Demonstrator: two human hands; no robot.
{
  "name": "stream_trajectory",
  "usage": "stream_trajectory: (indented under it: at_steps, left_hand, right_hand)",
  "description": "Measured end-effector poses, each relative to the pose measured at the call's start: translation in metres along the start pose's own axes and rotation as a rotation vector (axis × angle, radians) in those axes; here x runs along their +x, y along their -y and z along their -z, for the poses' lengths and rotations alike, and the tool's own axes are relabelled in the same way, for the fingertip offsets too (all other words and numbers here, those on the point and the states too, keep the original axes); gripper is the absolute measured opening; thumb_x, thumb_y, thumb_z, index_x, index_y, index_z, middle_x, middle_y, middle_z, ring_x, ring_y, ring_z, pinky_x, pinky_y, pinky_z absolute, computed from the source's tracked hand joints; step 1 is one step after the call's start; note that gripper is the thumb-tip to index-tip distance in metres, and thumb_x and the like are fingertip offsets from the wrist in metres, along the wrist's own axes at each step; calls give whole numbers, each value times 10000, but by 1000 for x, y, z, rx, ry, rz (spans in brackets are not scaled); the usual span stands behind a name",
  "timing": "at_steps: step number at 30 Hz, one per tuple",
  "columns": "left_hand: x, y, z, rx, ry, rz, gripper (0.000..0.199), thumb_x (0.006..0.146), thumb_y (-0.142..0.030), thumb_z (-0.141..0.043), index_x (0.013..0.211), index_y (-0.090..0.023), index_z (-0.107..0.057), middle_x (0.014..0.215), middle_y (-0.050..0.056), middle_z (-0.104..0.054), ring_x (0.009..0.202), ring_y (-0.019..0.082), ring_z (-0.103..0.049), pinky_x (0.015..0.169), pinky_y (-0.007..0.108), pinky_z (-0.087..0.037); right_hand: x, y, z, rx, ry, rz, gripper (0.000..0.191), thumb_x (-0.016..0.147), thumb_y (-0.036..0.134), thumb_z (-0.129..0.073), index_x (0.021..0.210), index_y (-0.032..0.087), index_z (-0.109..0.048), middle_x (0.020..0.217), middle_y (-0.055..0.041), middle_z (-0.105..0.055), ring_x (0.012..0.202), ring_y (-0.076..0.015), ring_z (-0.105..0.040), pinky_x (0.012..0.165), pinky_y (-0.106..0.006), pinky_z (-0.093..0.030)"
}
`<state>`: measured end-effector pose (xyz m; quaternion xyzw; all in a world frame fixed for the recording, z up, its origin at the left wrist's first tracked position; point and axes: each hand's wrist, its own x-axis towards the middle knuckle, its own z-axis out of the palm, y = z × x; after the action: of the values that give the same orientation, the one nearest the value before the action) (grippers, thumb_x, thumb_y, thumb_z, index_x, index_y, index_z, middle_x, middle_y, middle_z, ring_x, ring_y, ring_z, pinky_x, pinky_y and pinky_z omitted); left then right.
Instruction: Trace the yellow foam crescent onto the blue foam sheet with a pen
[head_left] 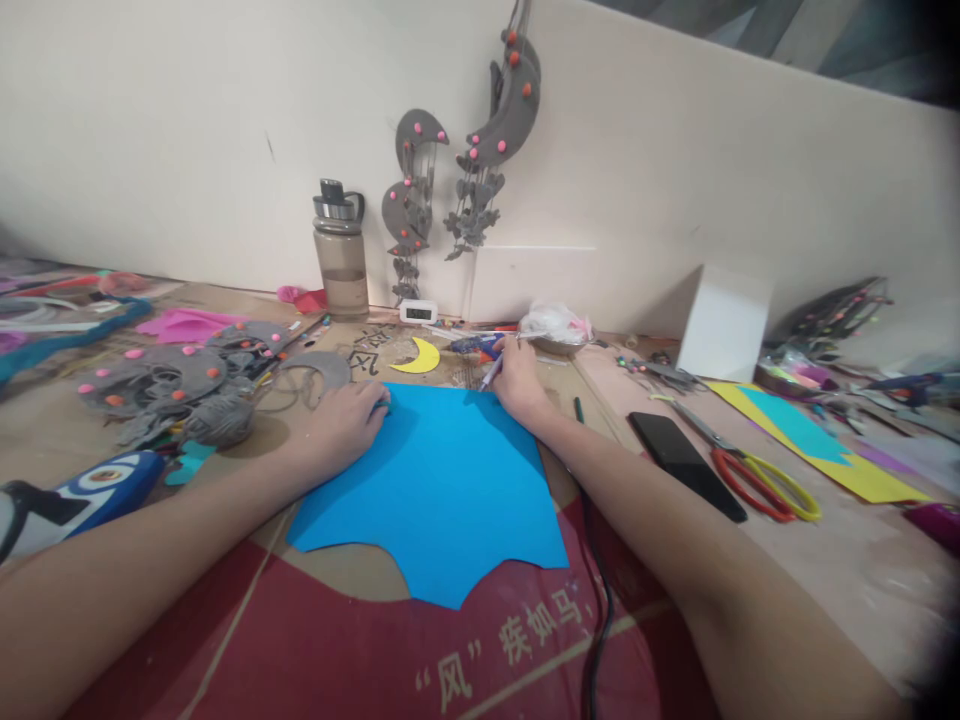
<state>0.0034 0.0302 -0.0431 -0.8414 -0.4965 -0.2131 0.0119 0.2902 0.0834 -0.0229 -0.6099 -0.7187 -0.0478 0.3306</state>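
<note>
A sheet of blue paper (442, 480) lies in front of me, its near edge cut in scallops with points. My left hand (349, 420) rests at its upper left corner, fingers curled. A small dark teal bit shows at those fingertips, too small to name. At the upper right corner, my right hand (519, 375) is closed around a light purple pen (491, 373) whose tip points down toward the sheet's far edge. A yellow paper crescent (417, 356) lies just beyond the paper. Close behind the right hand is a blue glue gun (472, 344), partly hidden.
Grey felt crescents with pompoms (161, 380) lie on the left near a blue-and-white object (112, 490). A water bottle (341, 250) stands by the wall. To the right are a phone (682, 465), scissors (757, 475) and yellow paper (877, 482). A black cable (600, 590) runs along the table.
</note>
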Motion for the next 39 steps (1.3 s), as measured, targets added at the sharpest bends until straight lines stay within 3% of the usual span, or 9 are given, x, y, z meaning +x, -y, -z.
stream_trajectory:
  at_steps: [6, 11, 15, 21, 33, 39]
  left_hand:
    - [0, 1, 1, 3, 16, -4, 207, 930, -304, -412, 977, -211, -590, 1057, 127, -714, 1040, 324, -655, 889, 460, -496]
    - [0, 1, 0, 13, 5, -11, 211, 931, -315, -406, 977, -222, -590, 1047, 106, -716, 1025, 307, -654, 878, 442, -497]
    - [0, 2, -1, 17, 2, -9, 227, 919, -311, -391, 963, -208, -588, 1038, 116, -709, 997, 311, -652, 871, 449, -495]
    - [1, 3, -3, 10, 20, -12, 244, 916, -321, -364, 944, -200, -574, 1037, 122, -697, 1003, 310, -645, 895, 445, -489]
    - [0, 1, -1, 30, 36, -13, 244, 929, -319, -363, 951, -196, -572, 1062, 128, -692, 1003, 316, -641, 894, 452, -478]
    - [0, -1, 1, 30, 39, -10, 236, 938, -305, -368, 956, -202, -580, 1064, 117, -695, 1011, 308, -643, 893, 444, -480]
  right_hand:
    - [-5, -17, 32, 56, -104, -13, 322, 766, 89, -499, 1078, 159, -540, 1063, -136, -622, 977, -262, -550, 899, -393, -447]
    - [-21, -60, 65, 3, -125, -91, 267, 760, 139, -547, 1026, 163, -550, 903, -114, -625, 843, -267, -562, 781, -384, -447]
    - [-36, -93, 81, -69, -133, -111, 262, 729, 145, -552, 988, 176, -534, 939, -114, -613, 844, -264, -557, 786, -384, -441]
    - [-53, -119, 81, -185, -85, -186, 289, 677, 139, -568, 960, 189, -530, 870, -82, -597, 826, -260, -550, 748, -356, -430]
    - [-49, -126, 64, -247, -46, -197, 238, 741, 98, -546, 968, 168, -536, 893, -103, -577, 856, -257, -542, 772, -358, -433]
    - [-51, -124, 71, -283, -53, -205, 151, 864, 300, -558, 961, 183, -554, 885, -111, -596, 853, -277, -548, 783, -394, -435]
